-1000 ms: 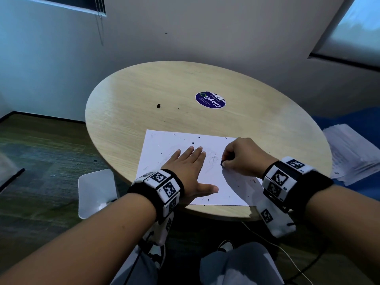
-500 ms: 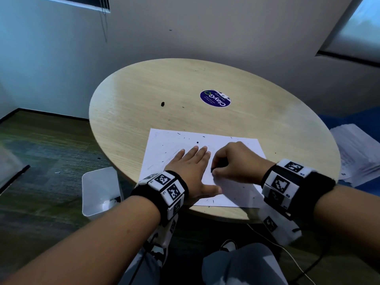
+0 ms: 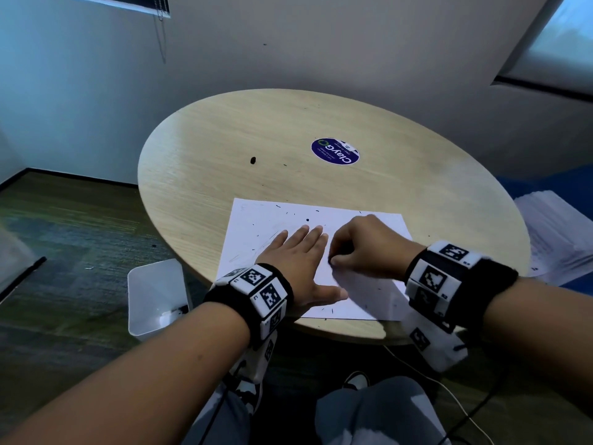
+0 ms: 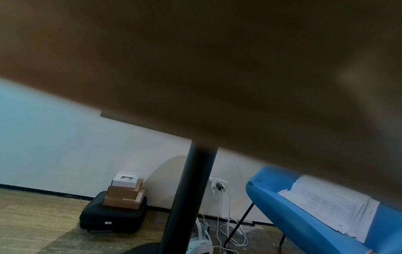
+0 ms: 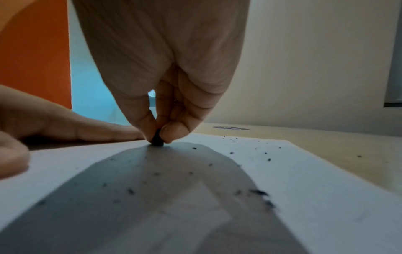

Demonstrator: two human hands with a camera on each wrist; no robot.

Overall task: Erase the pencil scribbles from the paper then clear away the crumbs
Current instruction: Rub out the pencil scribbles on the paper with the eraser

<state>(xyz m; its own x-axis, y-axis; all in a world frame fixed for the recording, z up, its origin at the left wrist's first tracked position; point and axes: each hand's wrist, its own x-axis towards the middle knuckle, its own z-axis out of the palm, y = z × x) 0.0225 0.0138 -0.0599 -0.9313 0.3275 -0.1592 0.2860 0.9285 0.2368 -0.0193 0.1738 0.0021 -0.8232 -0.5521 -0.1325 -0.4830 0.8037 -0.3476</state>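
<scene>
Head view: a white rectangular sheet of paper (image 3: pixel 256 226) lies at the near edge of the round light-wood table (image 3: pixel 224 149), dotted with small dark eraser crumbs (image 3: pixel 308 220). The left hand (image 3: pixel 301 261) lies flat on the sheet, fingers straight and together, thumb spread toward the near edge. Just beside it, the right hand (image 3: pixel 369 242) is curled, and in the right wrist view its thumb and fingertips (image 5: pixel 172 132) pinch a small dark eraser (image 5: pixel 157 139) whose lower end touches the paper. Faint pencil marks (image 3: pixel 266 242) show left of the flat hand. Farther back on the table sit a round purple sticker (image 3: pixel 335 151) and a small dark speck (image 3: pixel 253 160). On the floor to the left stands a white plastic bin (image 3: pixel 154 293)
</scene>
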